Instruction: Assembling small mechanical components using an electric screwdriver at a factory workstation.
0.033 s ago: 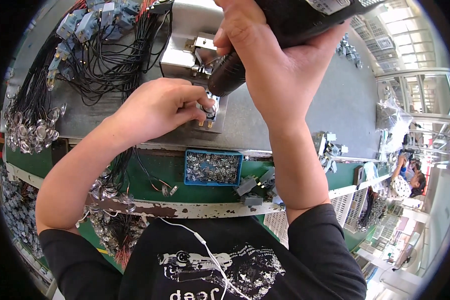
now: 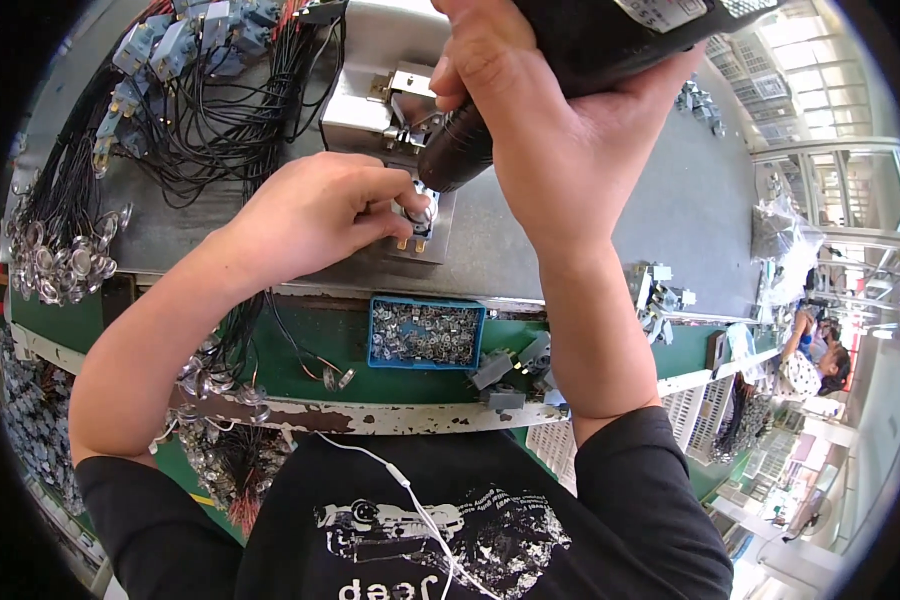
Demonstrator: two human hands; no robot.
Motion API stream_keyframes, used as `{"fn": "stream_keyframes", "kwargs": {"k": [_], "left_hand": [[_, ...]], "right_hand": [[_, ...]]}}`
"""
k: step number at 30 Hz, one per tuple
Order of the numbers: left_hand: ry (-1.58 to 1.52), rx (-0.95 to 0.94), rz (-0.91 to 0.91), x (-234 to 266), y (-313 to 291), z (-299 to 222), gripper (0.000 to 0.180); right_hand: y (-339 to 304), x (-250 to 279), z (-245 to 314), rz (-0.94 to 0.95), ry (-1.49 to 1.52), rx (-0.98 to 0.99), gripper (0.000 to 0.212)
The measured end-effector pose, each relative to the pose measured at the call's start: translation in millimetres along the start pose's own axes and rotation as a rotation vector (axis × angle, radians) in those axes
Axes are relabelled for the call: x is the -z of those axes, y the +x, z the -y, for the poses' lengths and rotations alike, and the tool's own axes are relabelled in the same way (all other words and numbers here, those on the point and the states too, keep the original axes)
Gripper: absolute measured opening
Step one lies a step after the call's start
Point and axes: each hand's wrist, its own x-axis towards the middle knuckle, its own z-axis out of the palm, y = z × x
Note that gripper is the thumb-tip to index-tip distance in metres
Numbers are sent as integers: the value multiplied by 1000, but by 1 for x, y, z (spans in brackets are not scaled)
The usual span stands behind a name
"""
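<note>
My right hand [image 2: 550, 130] is wrapped round a black power tool [image 2: 610, 45], whose dark rounded nose slants down to the left. The nose ends just above a small silvery part with brass tabs [image 2: 422, 222], which sits on a flat metal base [image 2: 435, 250]. From the left, my left hand [image 2: 335, 210] pinches this part between thumb and fingers, close beside the tool's nose. The tip of the tool and the far side of the part are hidden. Behind them stands a metal fixture [image 2: 370, 110] with a small clamp-like mechanism [image 2: 410, 100].
Black wires [image 2: 220, 130] with grey switch-like blocks [image 2: 175, 50] and round metal caps [image 2: 65, 260] lie to the left. A blue tray [image 2: 372, 335] of small metal pieces is at the near edge. Grey blocks [image 2: 495, 370] lie beside it. Another person [image 2: 805, 365] sits far right.
</note>
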Motion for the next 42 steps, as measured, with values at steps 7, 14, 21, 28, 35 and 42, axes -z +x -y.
{"fn": "stream_keyframes", "kwargs": {"k": [7, 14, 21, 28, 35, 42], "left_hand": [[34, -76, -52, -3, 0, -1, 19], [61, -181, -117, -12, -6, 5, 19], [491, -410, -288, -9, -5, -9, 23], [641, -547, 280, -62, -31, -42, 5], [685, -574, 351, -69, -39, -37, 5], [451, -512, 325, -67, -35, -40, 12]], "right_hand": [[1, -18, 39, -231, -45, -573, 24], [-1, -6, 17, 88, -110, -299, 33], [-9, -25, 28, -251, -52, -388, 63], [-10, -14, 34, -286, -91, -354, 63], [10, -5, 28, -302, -96, -237, 63], [30, -16, 19, -353, -64, -137, 62]]}}
